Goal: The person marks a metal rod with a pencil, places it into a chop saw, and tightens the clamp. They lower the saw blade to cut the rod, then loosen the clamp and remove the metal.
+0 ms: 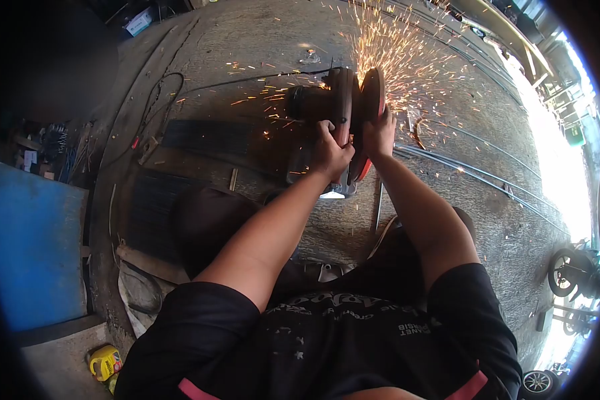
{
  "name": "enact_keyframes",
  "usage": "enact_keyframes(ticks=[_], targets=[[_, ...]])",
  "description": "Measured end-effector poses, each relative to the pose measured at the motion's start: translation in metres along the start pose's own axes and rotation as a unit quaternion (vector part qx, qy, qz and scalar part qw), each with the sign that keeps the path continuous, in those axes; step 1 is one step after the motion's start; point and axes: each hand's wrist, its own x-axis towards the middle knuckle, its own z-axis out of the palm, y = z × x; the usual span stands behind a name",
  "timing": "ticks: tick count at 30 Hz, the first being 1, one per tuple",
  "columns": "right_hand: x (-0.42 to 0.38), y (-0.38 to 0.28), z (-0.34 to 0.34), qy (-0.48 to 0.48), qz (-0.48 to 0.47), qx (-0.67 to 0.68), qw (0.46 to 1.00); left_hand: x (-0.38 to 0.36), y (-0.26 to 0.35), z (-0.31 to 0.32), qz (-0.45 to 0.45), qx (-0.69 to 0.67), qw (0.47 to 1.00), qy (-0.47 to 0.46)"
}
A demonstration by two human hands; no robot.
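1. Well, the left hand [331, 152] is curled against the saw [342, 97], which stands directly before both hands.
2. The right hand [380, 138] bends against the saw's red guard [362, 171]; I cannot tell what the fingers pinch.
3. Right of the hands, metal rods [473, 172] lie on the floor [440, 207].
4. Beyond the hands, sparks [390, 50] spray out.

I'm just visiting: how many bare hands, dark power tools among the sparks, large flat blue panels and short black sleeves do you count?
Bare hands: 2, left hand and right hand
Dark, red-edged power tool: 1
Large flat blue panel: 1
Short black sleeves: 2, left sleeve and right sleeve
Total: 6
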Motion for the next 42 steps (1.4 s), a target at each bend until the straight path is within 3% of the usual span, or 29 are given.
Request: enact_keyframes(ticks=[2, 3, 5, 8, 11, 14, 23, 33, 38, 42], targets=[[0.001, 0.009, 0.006, 0.025, -0.035, -0.002, 0.999, 0.001, 0.011, -0.009, -0.104, -0.024, 0.991, -0.084], [0.001, 0.009, 0.006, 0.024, -0.034, -0.002, 0.999, 0.0, 0.005, -0.006, -0.106, -0.024, 0.991, -0.085], [0.001, 0.008, 0.004, 0.002, -0.017, 0.018, 1.0, -0.001, -0.014, 0.006, 0.02, 0.034, 0.999, -0.002], [0.004, 0.005, 0.004, -0.002, -0.026, -0.011, 1.0, -0.001, -0.017, 0.009, 0.031, 0.006, 0.999, 0.018], [-0.004, -0.006, -0.004, -0.006, -0.003, 0.012, 1.0, 0.0, -0.013, 0.008, -0.029, -0.05, 0.998, -0.031], [0.001, 0.008, 0.006, 0.026, -0.045, -0.006, 0.999, 0.0, -0.002, 0.002, -0.017, -0.022, 0.999, -0.019], [-0.003, 0.001, 0.002, 0.025, -0.046, 0.021, 0.998, -0.002, 0.0, 0.001, -0.041, -0.049, 0.998, -0.026], [-0.002, 0.009, 0.003, 0.013, -0.074, 0.0, 0.997, -0.004, -0.003, 0.002, -0.041, -0.034, 0.998, -0.027], [-0.002, 0.008, 0.003, -0.008, -0.054, -0.012, 0.998, -0.004, -0.007, 0.005, 0.036, 0.017, 0.999, 0.03], [-0.005, 0.003, 0.001, 0.002, -0.076, -0.005, 0.997, -0.006, -0.005, 0.002, 0.0, -0.006, 1.0, 0.006]])
